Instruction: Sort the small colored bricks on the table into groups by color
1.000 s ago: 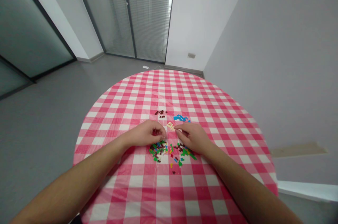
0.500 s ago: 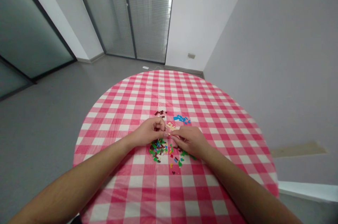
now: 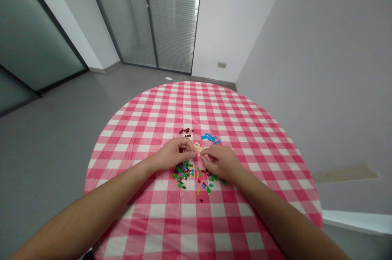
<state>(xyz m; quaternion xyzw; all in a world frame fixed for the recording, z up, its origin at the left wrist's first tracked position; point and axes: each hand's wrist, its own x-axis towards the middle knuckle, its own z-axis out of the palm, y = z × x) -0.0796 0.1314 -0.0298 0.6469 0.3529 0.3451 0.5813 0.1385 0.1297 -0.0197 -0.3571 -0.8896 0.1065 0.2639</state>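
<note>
My left hand (image 3: 174, 154) is curled, with a small dark brick showing between its thumb and fingers. My right hand (image 3: 221, 162) has its fingertips pinched together beside a small pile of cream and yellow plastic bricks (image 3: 198, 147), but I cannot see anything held there. The two hands nearly meet. Dark brown bricks (image 3: 186, 132) lie beyond my left hand, and blue bricks (image 3: 210, 138) lie beyond my right. A mixed scatter of green, red, blue and yellow bricks (image 3: 185, 174) lies just below both hands.
The bricks lie on a round table with a pink-and-white gingham cloth (image 3: 171, 211). Grey floor (image 3: 76, 129) surrounds the table. Beyond it stand a glass door with blinds (image 3: 171, 19) and a white wall (image 3: 306, 68).
My left hand has shifted right towards the middle since the oldest frame. My right fingertips have dropped closer to the left hand, and that hand now covers more of the green bricks.
</note>
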